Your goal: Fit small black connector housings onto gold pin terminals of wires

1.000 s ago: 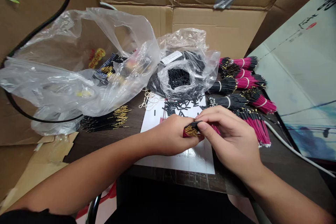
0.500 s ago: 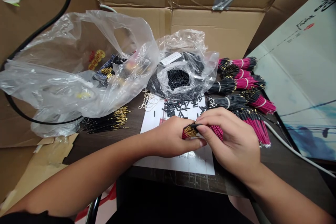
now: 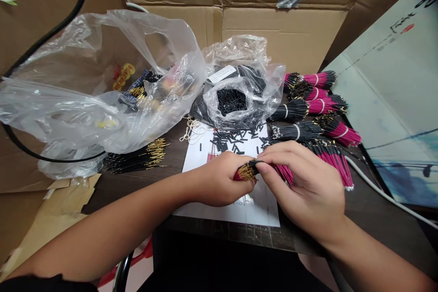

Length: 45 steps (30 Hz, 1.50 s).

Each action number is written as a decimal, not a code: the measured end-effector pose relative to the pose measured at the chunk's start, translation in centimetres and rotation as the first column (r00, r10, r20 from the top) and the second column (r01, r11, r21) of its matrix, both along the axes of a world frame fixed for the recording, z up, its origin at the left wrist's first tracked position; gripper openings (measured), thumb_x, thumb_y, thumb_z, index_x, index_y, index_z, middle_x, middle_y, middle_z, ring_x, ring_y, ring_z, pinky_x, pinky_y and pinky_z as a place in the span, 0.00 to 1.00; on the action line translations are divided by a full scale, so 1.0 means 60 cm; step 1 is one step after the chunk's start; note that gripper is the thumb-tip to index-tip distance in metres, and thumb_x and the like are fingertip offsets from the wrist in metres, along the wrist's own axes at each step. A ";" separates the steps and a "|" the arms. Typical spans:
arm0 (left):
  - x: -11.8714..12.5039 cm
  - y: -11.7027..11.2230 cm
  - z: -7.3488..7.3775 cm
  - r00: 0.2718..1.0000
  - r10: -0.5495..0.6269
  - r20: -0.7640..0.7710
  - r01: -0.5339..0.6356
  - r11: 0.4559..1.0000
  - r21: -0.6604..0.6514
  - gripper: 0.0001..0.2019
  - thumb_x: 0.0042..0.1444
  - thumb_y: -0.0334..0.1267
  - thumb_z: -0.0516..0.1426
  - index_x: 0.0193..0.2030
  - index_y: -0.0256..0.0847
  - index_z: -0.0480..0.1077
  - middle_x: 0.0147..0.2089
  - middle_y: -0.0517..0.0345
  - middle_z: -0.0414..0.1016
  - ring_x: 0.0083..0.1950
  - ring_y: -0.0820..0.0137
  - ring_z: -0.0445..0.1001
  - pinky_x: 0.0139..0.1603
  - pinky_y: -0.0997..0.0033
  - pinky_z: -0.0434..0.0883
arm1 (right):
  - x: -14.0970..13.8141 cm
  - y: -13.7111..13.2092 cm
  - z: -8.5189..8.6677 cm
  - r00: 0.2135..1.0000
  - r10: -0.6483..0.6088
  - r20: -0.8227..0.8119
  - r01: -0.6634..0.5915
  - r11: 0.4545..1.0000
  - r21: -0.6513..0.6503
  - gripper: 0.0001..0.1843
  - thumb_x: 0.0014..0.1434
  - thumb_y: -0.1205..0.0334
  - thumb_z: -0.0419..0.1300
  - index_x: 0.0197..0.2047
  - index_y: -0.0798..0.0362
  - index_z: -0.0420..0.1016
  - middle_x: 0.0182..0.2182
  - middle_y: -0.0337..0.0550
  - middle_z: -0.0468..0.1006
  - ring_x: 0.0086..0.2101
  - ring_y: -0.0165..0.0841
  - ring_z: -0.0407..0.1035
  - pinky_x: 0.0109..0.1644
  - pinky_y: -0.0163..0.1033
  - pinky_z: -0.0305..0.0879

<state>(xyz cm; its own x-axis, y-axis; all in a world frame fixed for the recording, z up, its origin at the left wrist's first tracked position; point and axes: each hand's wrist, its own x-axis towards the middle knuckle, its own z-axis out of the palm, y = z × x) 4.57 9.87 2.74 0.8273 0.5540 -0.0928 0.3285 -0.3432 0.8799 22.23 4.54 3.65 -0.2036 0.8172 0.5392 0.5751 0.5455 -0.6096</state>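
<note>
While the left hand (image 3: pixel 217 179) grips a gold-tipped wire bundle (image 3: pixel 246 172), the right hand (image 3: pixel 308 189) pinches it too.

Open cardboard carton (image 3: pixel 284 41) behind dark table (image 3: pixel 126 187)

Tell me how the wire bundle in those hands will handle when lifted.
The wire bundle looks light, its strands thin. It seems springy rather than limp, running straight between the left hand and right hand. Strands may splay, since its gold pin ends fan out.
</note>
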 end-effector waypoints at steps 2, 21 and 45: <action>0.000 0.000 0.000 1.000 0.001 -0.006 -0.001 1.000 0.006 0.03 0.52 0.28 0.52 0.28 0.37 0.61 0.24 0.67 0.57 0.26 0.79 0.56 0.27 0.77 0.57 | 0.000 0.000 0.000 1.000 0.015 0.004 -0.016 1.000 0.019 0.10 0.55 0.74 0.62 0.40 0.54 0.74 0.36 0.42 0.76 0.38 0.30 0.70 0.41 0.38 0.70; -0.002 0.000 0.002 0.999 -0.049 -0.020 0.046 0.994 -0.099 0.05 0.48 0.28 0.52 0.26 0.38 0.58 0.22 0.68 0.54 0.24 0.80 0.55 0.24 0.78 0.56 | 0.014 0.012 -0.004 0.980 0.195 0.036 -0.195 0.981 -0.011 0.10 0.56 0.76 0.59 0.41 0.57 0.73 0.38 0.44 0.74 0.40 0.29 0.69 0.45 0.37 0.69; -0.013 0.003 -0.006 0.985 -0.034 -0.168 0.101 0.908 0.407 0.19 0.55 0.36 0.52 0.55 0.39 0.66 0.38 0.55 0.79 0.38 0.65 0.78 0.37 0.70 0.70 | 0.036 0.004 -0.012 0.908 0.328 0.260 -0.386 0.897 0.217 0.19 0.54 0.76 0.61 0.51 0.62 0.71 0.42 0.51 0.77 0.40 0.37 0.72 0.41 0.46 0.73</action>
<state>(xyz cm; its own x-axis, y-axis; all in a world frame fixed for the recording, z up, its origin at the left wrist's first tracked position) 3.80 10.05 2.39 0.8579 0.5138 0.0030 0.4114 -0.6903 0.5952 24.40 4.80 2.91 -0.5877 0.5056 0.6316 0.4104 0.8591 -0.3059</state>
